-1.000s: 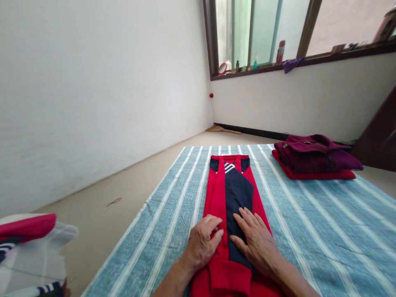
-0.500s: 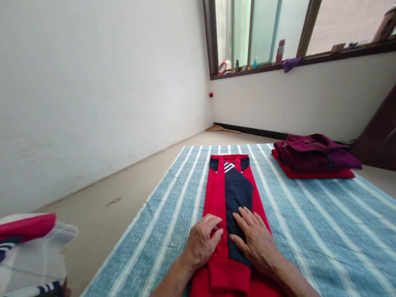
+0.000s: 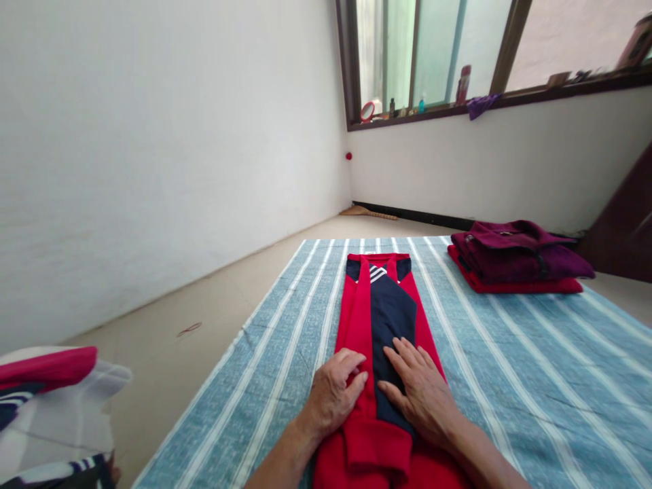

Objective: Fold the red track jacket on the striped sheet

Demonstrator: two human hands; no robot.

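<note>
A red and navy long-sleeved top (image 3: 393, 305) with white stripes near its far end lies folded into a long narrow strip on the striped bedcover. One sleeve runs down its middle toward me, ending in a red cuff (image 3: 379, 445). My right hand (image 3: 420, 390) lies flat on the navy part, fingers spread. Against the left edge rests my left hand (image 3: 336, 388), its fingers loosely curled and the thumb apart from them, touching the red cloth. The near end of the top widens below the cuff and runs out of view between my forearms.
Folded maroon and red clothes (image 3: 519, 258) are stacked at the right on the blue-and-white striped cover (image 3: 275, 353). At lower left, a clear plastic bag (image 3: 76, 414) holds or lies among more clothes. A broom (image 3: 367, 213) lies by the far wall, below a windowsill with bottles.
Both hands stay almost in the same place on the top. The view has shifted very slightly, and the top and clothes stack have not visibly changed.
</note>
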